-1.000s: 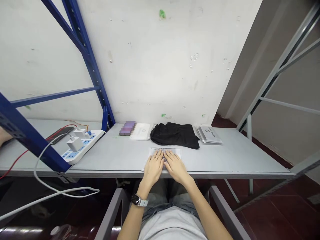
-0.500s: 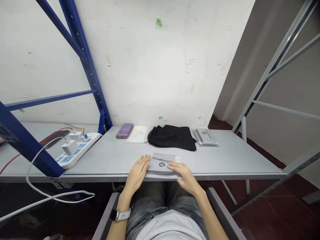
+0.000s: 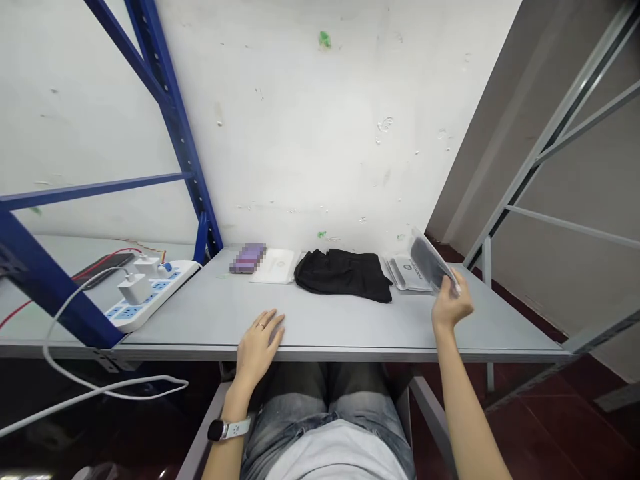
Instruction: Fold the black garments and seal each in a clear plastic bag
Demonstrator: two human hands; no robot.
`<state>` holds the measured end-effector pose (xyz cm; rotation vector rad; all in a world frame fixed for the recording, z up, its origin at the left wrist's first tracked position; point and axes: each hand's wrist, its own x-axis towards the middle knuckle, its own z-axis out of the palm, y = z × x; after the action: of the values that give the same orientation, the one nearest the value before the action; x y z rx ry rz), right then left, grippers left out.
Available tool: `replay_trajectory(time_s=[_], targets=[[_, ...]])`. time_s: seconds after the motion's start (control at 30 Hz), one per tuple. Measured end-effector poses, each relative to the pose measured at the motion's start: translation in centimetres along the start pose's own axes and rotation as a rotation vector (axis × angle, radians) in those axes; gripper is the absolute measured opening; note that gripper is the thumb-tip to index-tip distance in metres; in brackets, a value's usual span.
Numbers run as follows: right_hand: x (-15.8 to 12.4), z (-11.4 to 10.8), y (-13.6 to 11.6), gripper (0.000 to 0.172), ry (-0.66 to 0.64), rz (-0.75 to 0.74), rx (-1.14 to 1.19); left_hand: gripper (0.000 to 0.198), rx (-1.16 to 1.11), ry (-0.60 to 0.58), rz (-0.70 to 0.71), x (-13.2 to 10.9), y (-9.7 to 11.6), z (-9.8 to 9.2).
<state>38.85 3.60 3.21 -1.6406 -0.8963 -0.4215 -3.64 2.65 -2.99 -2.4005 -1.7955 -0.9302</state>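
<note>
My right hand (image 3: 451,305) is raised at the right of the grey table (image 3: 340,320) and grips a flat clear packet (image 3: 430,261) with a dark item inside, tilted above a stack of similar packets (image 3: 407,273). My left hand (image 3: 259,340) lies flat on the table's front edge, fingers stretched out, holding nothing; a watch is on that wrist. A folded black garment (image 3: 345,273) lies at the back middle.
A white flat packet (image 3: 275,265) and a purple phone (image 3: 246,259) lie left of the garment. A white power strip (image 3: 150,287) with chargers and cables sits at the left by the blue rack post (image 3: 173,127). A grey rack frame (image 3: 560,127) stands at the right.
Both hands were pressing a packet flat at the table front. My right hand has carried it up and right over the stack. My left hand stayed on the front edge.
</note>
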Motion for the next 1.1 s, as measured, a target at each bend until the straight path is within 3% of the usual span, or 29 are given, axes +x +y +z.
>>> replay_trajectory(time_s=[0.13,0.2,0.37,0.6,0.77,0.93,1.1], targets=[[1.5,4.1,1.6,0.041,-0.358,-0.079,-0.124,0.036,0.010,0.016,-0.012,0.0,0.1,0.0],[0.8,5.6,2.4,0.042,-0.454,-0.083,-0.179,0.035,0.008,0.021,-0.011,0.0,0.0,0.0],[-1.7,6.2,3.6,0.057,-0.427,-0.084,-0.280,0.034,0.012,0.009,-0.017,-0.1,0.2,-0.1],[-1.8,6.5,4.1,0.036,-0.503,-0.116,-0.262,0.035,0.015,-0.002,-0.025,-0.1,0.2,0.0],[-1.2,7.0,3.8,0.037,-0.534,-0.136,-0.236,0.032,0.001,-0.007,-0.032,0.0,-0.2,0.1],[-2.8,6.5,1.9,0.048,-0.562,-0.189,-0.198,0.032,-0.038,-0.038,0.069,3.3,1.3,0.0],[-4.8,6.4,-0.3,0.033,-0.828,-0.413,-0.050,0.038,-0.052,-0.085,0.170,9.4,3.8,1.4]])
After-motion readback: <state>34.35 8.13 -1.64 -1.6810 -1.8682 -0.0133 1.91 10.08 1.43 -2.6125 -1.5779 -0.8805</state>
